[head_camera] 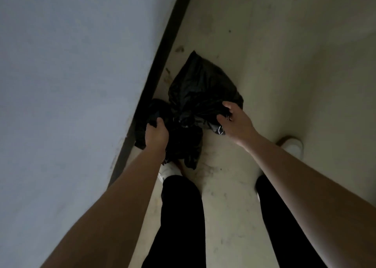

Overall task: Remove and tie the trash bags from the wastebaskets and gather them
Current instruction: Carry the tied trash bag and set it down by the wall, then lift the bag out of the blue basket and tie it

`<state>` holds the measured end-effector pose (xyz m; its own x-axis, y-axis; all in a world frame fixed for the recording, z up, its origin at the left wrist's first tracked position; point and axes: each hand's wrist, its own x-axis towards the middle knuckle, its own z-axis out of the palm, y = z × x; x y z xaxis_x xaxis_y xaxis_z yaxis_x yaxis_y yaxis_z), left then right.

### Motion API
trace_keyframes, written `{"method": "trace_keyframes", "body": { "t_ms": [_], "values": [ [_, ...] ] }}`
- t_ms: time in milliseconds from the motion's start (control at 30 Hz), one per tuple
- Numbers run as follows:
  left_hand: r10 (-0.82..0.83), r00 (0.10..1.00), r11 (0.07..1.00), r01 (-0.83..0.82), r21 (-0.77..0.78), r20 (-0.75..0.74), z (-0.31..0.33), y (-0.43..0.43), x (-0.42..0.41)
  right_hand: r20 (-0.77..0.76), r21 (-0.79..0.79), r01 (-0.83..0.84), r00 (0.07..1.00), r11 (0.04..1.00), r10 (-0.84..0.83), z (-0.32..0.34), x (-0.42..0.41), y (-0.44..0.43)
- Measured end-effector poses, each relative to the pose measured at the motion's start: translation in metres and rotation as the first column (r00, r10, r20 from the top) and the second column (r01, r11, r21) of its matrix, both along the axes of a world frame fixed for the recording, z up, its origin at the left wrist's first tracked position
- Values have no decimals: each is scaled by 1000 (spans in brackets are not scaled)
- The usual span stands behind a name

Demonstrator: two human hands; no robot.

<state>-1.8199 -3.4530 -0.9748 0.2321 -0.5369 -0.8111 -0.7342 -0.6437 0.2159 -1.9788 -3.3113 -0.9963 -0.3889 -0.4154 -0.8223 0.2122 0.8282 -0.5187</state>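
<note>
Black trash bags lie bunched on the pale floor beside the wall. The far bag (200,84) is knotted at its near end, the knot (188,121) sitting between my hands. A second black bag (183,143) lies nearer my feet, against the skirting. My left hand (156,134) is closed on a fold of this nearer bag at its left side. My right hand (234,116) pinches the near right edge of the far bag, thumb and fingers curled around the plastic. No wastebasket is in view.
A grey-blue wall (71,84) with a dark skirting board (162,51) runs along the left. The stained cream floor (284,64) spreads to the right. My legs in black trousers and white shoes (293,145) stand just behind the bags.
</note>
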Motion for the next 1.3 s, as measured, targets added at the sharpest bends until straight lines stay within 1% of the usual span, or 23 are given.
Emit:
{"method": "trace_keyframes", "body": {
  "t_ms": [67,167,267,367,433,500,533,567,600,633,700,767,833,867,900,933,1000,1033,1067,1100,1167,1233,1300],
  "values": [
    [-13,999,999,15,44,-33,-2,4,8,23,3,-71,997,997,71,0,3,2],
    [-106,992,994,109,33,-73,21,-1,5,48,-7,-67,997,998,67,24,-8,0],
    [-256,961,965,249,-81,-104,76,-20,-26,-46,-38,-90,995,995,89,78,-36,-12],
    [-407,905,899,373,-228,-125,143,-37,-69,-188,-83,-152,973,985,135,142,-72,-29],
    [-499,859,826,433,-362,-112,205,-45,-100,-284,-116,-182,948,976,143,206,-99,-40],
    [-609,792,693,511,-509,-35,274,-48,-126,-372,-154,-211,918,965,141,274,-121,-44],
    [-648,761,624,541,-564,13,316,-49,-137,-431,-181,-259,888,949,160,313,-133,-47],
    [-684,727,559,575,-597,60,339,-50,-147,-480,-196,-291,861,936,167,335,-140,-48],
    [-696,710,495,586,-641,111,381,-46,-151,-538,-216,-331,825,919,171,372,-147,-48],
    [-686,708,431,583,-689,170,437,-39,-150,-596,-232,-378,784,896,176,422,-151,-46],
    [-657,711,321,564,-760,250,519,-23,-144,-676,-261,-405,725,876,133,491,-155,-43],
    [-594,733,228,549,-804,332,603,-5,-117,-743,-298,-468,661,832,106,566,-148,-44],
    [-527,736,164,578,-799,424,667,18,-73,-809,-302,-579,577,757,118,623,-129,-43],
    [-504,730,151,600,-786,461,687,25,-54,-840,-298,-627,530,720,115,639,-124,-45],
    [-475,730,153,619,-770,493,704,32,-34,-867,-284,-675,484,681,117,657,-115,-47],
    [-401,748,173,629,-758,529,733,44,1,-892,-291,-737,439,610,105,683,-95,-52],
    [-280,778,207,621,-756,563,771,67,55,-920,-281,-812,380,511,98,724,-61,-53],
    [-195,790,211,612,-762,581,793,87,92,-935,-270,-857,341,440,91,749,-31,-51],
    [-144,800,223,599,-769,582,809,100,117,-946,-257,-880,314,400,82,764,-13,-50],
    [-79,808,223,585,-780,584,825,116,144,-952,-253,-898,297,361,71,782,11,-45],
    [74,816,236,545,-805,574,859,171,216,-959,-272,-934,284,232,22,818,79,-24],
    [219,788,212,537,-816,575,884,232,281,-962,-270,-955,271,125,-9,845,150,4],
    [316,742,231,545,-806,592,902,309,353,-960,-279,-960,278,19,-13,865,228,39]
  ]
}}
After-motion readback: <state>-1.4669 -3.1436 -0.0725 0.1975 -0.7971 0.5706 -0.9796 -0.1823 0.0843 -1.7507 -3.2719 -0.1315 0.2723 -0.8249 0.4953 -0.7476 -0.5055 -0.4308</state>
